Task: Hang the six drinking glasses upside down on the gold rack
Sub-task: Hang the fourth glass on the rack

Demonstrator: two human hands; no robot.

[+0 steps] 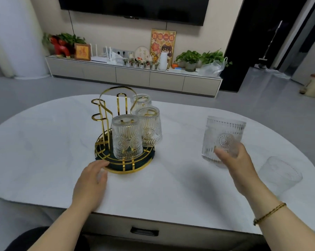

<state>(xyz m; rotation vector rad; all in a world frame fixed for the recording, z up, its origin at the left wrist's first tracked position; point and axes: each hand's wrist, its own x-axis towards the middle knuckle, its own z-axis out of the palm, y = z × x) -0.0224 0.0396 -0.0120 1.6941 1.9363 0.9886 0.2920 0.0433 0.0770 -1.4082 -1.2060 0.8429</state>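
Three ribbed drinking glasses already hang upside down on the gold rack (116, 142), which stands on the white oval table (44, 142) a little left of its middle and closer to the near edge than the far one. Nearest the person is the front glass (126, 136), set over a prong at the near side of the rack's round base; just behind and to its right is the middle glass (150, 126), and beyond that the back glass (141, 103), partly hidden by the rack's tall looped handle. On the rack's left side the gold prongs stand bare. The left hand (91, 180) rests on the table at the near left rim of the rack's base, fingers spread loosely and touching or just beside the gold rim; it holds nothing. The right hand (238, 165) grips a fourth glass (223, 138) around its lower part, thumb on the front and fingers wrapped behind, with the glass lifted above the table's right half and tipped slightly, wide mouth uppermost. A beaded bracelet (270, 213) circles the right wrist. Near the right edge of the table, just right of that hand, a fifth glass (280, 173) stands upright on the tabletop, blurred. A sixth cannot be made out.
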